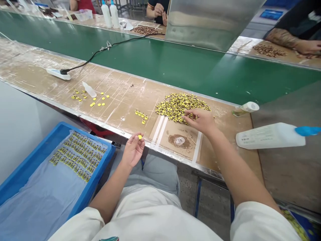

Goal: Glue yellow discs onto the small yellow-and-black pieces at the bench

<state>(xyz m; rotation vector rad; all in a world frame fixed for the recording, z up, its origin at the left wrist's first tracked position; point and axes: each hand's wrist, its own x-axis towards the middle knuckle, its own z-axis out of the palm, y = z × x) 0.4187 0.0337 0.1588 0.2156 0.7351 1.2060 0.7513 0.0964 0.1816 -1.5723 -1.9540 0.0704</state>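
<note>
A small yellow disc (pixel 139 137) is pinched between the thumb and fingertips of my left hand (pixel 134 149), just off the table's front edge. My right hand (pixel 200 120) reaches over the front right part of a heap of small yellow and black pieces (pixel 175 105); its fingers are bent, and whether they hold a piece is too small to tell. Below the heap, a clear glue-like puddle (pixel 180 141) lies on a cardboard sheet. Several finished-looking yellow and black pieces (pixel 141 114) stand left of the heap. Farther left, loose yellow discs (pixel 103 98) lie by a small white bottle (pixel 89 89).
At the lower left, a blue tray (pixel 61 127) holds rows of yellow and black pieces on a cloth. A large white bottle (pixel 271 135) and a small jar (pixel 245 108) lie at the right. Behind the table runs a green belt (pixel 140 57), crossed by a black cable; people sit beyond.
</note>
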